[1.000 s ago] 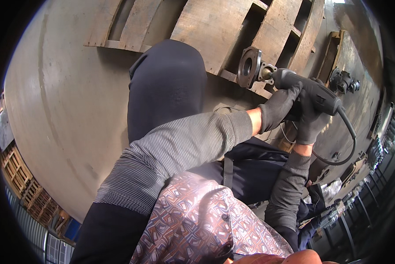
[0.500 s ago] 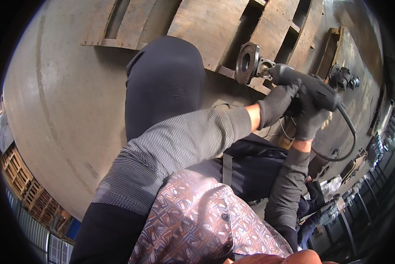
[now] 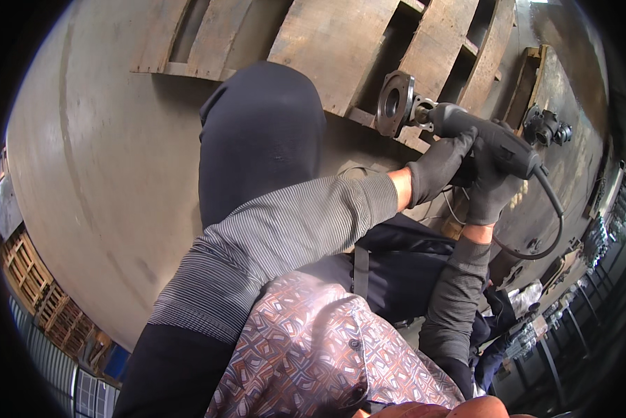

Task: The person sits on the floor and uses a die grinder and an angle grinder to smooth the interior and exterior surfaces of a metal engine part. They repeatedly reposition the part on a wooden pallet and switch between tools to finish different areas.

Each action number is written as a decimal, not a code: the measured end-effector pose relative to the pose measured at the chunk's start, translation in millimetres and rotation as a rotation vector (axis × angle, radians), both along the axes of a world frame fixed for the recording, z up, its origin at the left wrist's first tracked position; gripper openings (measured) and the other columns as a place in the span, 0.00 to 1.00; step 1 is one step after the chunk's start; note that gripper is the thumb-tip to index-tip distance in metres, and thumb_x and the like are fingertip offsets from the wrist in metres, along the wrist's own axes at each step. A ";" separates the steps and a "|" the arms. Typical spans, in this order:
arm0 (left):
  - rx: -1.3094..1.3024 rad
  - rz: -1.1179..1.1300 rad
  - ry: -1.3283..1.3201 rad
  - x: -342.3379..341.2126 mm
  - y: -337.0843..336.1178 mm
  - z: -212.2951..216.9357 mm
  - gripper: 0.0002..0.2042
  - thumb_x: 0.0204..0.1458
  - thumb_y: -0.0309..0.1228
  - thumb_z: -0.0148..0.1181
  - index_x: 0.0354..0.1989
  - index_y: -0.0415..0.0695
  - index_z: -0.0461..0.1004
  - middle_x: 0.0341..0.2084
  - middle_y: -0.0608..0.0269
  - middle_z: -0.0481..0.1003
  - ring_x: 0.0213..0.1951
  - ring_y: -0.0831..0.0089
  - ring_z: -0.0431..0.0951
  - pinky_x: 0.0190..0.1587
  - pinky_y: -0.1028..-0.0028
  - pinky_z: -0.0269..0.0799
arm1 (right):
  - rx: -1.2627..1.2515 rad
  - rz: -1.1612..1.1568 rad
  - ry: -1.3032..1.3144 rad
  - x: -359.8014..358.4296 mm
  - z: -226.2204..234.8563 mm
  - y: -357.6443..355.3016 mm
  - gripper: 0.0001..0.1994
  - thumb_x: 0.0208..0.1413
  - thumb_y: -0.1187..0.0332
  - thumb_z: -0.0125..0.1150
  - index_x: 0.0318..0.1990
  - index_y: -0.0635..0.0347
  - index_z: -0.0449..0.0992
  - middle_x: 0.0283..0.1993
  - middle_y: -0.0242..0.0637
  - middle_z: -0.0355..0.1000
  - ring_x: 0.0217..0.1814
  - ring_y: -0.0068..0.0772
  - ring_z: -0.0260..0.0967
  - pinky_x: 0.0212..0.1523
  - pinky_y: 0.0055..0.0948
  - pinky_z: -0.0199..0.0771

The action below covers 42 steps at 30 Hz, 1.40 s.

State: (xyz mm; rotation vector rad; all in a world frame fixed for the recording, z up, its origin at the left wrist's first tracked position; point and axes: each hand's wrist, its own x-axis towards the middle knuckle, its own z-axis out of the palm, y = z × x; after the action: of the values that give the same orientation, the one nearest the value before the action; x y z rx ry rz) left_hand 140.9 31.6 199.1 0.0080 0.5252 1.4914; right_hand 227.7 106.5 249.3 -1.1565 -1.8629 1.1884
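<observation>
Both gloved hands hold a black corded die grinder [image 3: 511,155] whose nose points left. My left hand [image 3: 438,171] is closed around the underside of its front half. Further back, my right hand [image 3: 492,191] wraps the body, its fingers partly hidden by the tool. The grinder's tip reaches into the opening of a flanged metal fitting [image 3: 394,104], which has a wide round flange on its left and a smaller one facing the tool. That fitting rests at the edge of a wooden pallet [image 3: 327,56]. From the tool's rear a thick black cord [image 3: 561,230] loops down.
My bent knee [image 3: 264,132] is left of the fitting. Another dark metal fitting [image 3: 546,127] sits to the right, on a dark worn surface [image 3: 560,87]. Thin wire lies beneath my hands. Stacked pallets [image 3: 48,299] stand at the far left edge, and several metal parts line the right.
Hands, grinder and fitting keep nearly the same places. The whole view has shifted slightly, and the cord's loop hangs a little lower.
</observation>
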 end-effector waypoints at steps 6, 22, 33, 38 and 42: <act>-0.057 0.027 -0.169 -2.2 -1.3 -0.1 0.29 0.72 0.56 0.42 0.63 0.41 0.71 0.55 0.57 0.78 0.57 0.67 0.79 0.61 0.65 0.76 | -0.118 -0.012 -0.016 -5.4 2.1 -1.4 0.32 0.50 0.73 0.80 0.63 0.67 0.72 0.59 0.42 0.76 0.60 0.34 0.75 0.66 0.33 0.73; 0.008 -0.009 0.085 -1.6 -0.5 4.2 0.32 0.72 0.58 0.40 0.65 0.40 0.70 0.55 0.60 0.77 0.55 0.70 0.79 0.58 0.67 0.77 | -0.067 -0.004 0.054 -2.5 9.1 -1.2 0.32 0.51 0.71 0.79 0.62 0.69 0.72 0.58 0.43 0.76 0.59 0.35 0.75 0.64 0.34 0.74; -0.009 -0.108 -0.049 -6.5 -1.1 18.2 0.33 0.71 0.59 0.39 0.63 0.39 0.71 0.54 0.57 0.78 0.55 0.70 0.79 0.59 0.68 0.78 | 0.041 -0.003 -0.060 4.4 16.1 3.9 0.30 0.52 0.74 0.77 0.62 0.70 0.72 0.57 0.45 0.77 0.59 0.37 0.76 0.63 0.36 0.76; 0.075 -0.114 0.139 -6.7 -0.2 13.9 0.37 0.69 0.63 0.41 0.65 0.38 0.69 0.57 0.55 0.77 0.57 0.69 0.78 0.61 0.67 0.76 | -0.002 -0.064 0.010 8.1 10.6 0.6 0.30 0.51 0.75 0.78 0.62 0.70 0.72 0.57 0.43 0.77 0.58 0.36 0.75 0.64 0.35 0.75; -0.227 -0.048 -0.155 -4.9 -2.1 7.9 0.34 0.70 0.62 0.41 0.60 0.40 0.74 0.51 0.59 0.78 0.53 0.75 0.76 0.58 0.68 0.74 | -0.111 -0.050 -0.084 -1.5 -4.3 -3.1 0.30 0.50 0.75 0.79 0.62 0.67 0.73 0.57 0.41 0.77 0.58 0.33 0.75 0.64 0.33 0.74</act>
State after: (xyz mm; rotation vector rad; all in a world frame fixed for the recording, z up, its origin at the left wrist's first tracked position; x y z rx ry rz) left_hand 136.1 29.4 207.1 -0.2693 0.5621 1.3662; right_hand 226.3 103.3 245.0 -1.3248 -1.8380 1.2459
